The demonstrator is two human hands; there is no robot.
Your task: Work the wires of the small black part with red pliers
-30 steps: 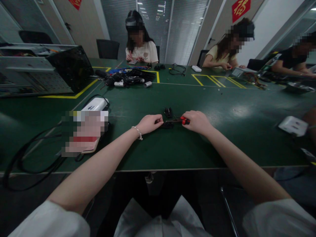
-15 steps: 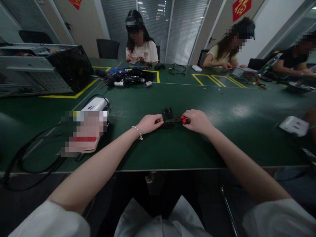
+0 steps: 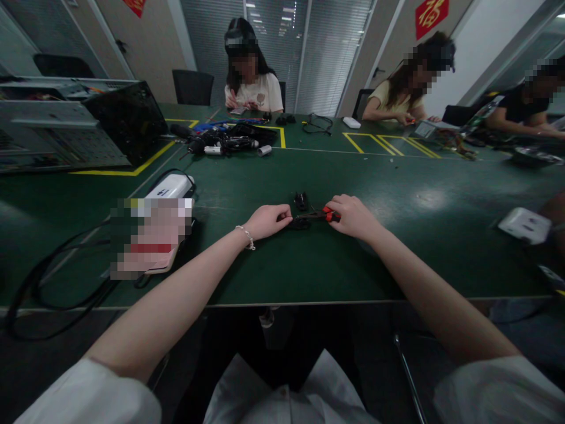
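Note:
My right hand [image 3: 353, 217] is closed around the red handles of a pair of pliers [image 3: 330, 215], whose dark jaws point left. The jaw tips reach to the fingertips of my left hand [image 3: 270, 221], which is pinched on something too small to make out. Under the jaws, a small black part [image 3: 301, 224] lies on the green table. Just behind it sits another black piece [image 3: 301, 201], apart from both hands.
A pink phone [image 3: 154, 250], a white device [image 3: 170, 185] and black cables [image 3: 33, 288] lie at the left. Farther back are an open computer case [image 3: 57, 132] and a tangle of parts [image 3: 229, 136]. Several people sit across the table [image 3: 265, 271].

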